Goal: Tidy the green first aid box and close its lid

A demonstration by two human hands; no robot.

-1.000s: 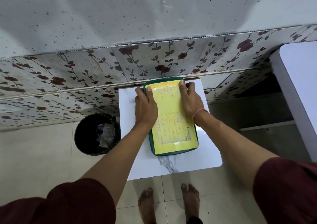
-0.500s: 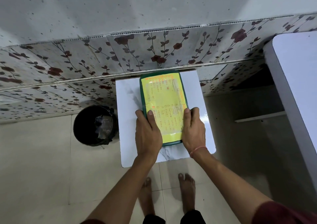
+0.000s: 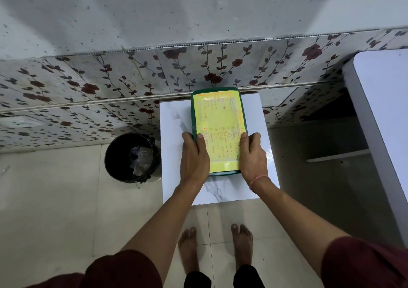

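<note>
Lid down on the green box point(image 3: 218, 131), its top covered by a yellow sheet point(image 3: 220, 120) with orange and dark writing; it sits on the white marble-look table point(image 3: 174, 122), far end at the wall; left hand point(image 3: 194, 157) and right hand point(image 3: 252, 155) clasp its near sides, thumbs on top, fingers curled round the edges.

Home: floral wall panels point(image 3: 123, 82), bin point(image 3: 132, 156), bare feet point(image 3: 241, 244).
</note>
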